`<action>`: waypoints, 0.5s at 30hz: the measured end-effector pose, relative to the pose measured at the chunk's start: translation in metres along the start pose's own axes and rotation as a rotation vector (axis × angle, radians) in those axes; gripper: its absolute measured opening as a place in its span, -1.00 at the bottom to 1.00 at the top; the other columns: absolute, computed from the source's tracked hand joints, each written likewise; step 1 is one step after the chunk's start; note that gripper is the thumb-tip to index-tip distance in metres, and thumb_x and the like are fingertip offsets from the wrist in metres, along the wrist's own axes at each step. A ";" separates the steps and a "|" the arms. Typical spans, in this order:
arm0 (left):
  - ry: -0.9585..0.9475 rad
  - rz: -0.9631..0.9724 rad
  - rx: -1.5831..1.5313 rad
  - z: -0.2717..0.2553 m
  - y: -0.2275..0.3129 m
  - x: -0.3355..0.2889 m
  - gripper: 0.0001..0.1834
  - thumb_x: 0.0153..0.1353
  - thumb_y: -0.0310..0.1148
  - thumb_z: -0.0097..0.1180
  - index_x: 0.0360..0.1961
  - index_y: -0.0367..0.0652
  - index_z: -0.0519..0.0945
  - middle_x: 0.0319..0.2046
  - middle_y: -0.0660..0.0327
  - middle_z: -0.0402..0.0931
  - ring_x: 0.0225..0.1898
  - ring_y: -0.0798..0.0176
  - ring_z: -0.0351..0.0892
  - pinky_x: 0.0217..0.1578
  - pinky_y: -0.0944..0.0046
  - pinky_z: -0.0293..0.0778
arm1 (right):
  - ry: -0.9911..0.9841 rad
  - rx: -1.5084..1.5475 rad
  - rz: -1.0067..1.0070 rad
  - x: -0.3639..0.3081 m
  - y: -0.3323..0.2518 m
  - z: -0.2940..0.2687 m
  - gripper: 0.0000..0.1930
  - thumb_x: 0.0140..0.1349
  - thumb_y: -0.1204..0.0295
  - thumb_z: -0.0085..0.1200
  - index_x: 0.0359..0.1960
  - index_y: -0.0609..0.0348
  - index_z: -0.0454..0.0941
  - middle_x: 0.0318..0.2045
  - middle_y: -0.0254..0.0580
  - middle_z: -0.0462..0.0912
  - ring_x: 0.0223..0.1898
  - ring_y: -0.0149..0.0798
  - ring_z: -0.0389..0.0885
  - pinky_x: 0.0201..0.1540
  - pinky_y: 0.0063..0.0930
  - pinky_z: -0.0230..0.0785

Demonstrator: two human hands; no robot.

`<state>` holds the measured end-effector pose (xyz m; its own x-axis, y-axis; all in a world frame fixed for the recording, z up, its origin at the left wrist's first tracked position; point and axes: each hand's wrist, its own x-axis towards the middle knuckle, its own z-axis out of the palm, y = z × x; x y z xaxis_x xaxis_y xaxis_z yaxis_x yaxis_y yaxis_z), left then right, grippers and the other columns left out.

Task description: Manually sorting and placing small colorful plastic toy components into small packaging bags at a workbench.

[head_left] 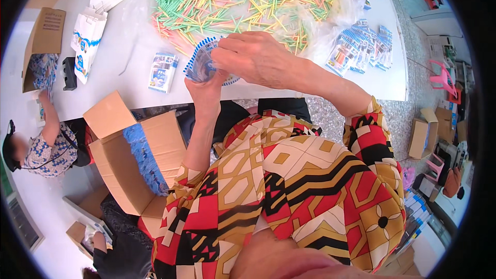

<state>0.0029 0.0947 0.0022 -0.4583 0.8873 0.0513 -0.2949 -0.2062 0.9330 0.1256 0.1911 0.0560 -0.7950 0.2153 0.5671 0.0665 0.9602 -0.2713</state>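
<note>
My left hand (207,90) grips a small clear plastic bag (199,61) with a blue-and-white striped edge, its mouth spread wide above the table's near edge. Over that mouth my right hand (256,59) is closed, fingertips bent down at the bag's right side; whatever they pinch is hidden behind the knuckles. Just beyond both hands lies a big pile of thin green, yellow and pink sticks (243,0) on clear plastic sheeting. Left of the bag, a flat printed packet (163,72) rests on the white table (134,36).
Several striped packets (356,46) lie at the table's right. White cartons (89,39) and a black tape dispenser (69,74) stand at the left. Below the table edge, an open cardboard box (119,165) holds blue packets. Another person (49,150) works at the far left by a second box (46,33).
</note>
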 end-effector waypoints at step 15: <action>0.015 -0.118 -0.027 0.004 -0.003 0.020 -0.72 -0.03 -0.59 0.24 -0.22 -0.33 0.57 -0.34 0.24 0.58 -0.33 0.43 0.53 -0.27 0.39 0.47 | -0.054 0.363 0.296 -0.005 0.017 -0.021 -0.85 0.08 0.56 0.08 -0.29 0.22 0.47 -0.28 -0.25 0.56 -0.32 -0.34 0.58 -0.29 -0.53 0.45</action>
<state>-0.0023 0.1151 0.0022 -0.4317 0.8997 -0.0643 -0.3700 -0.1116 0.9223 0.1435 0.2095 0.0648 -0.8045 0.4517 0.3856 0.0878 0.7326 -0.6750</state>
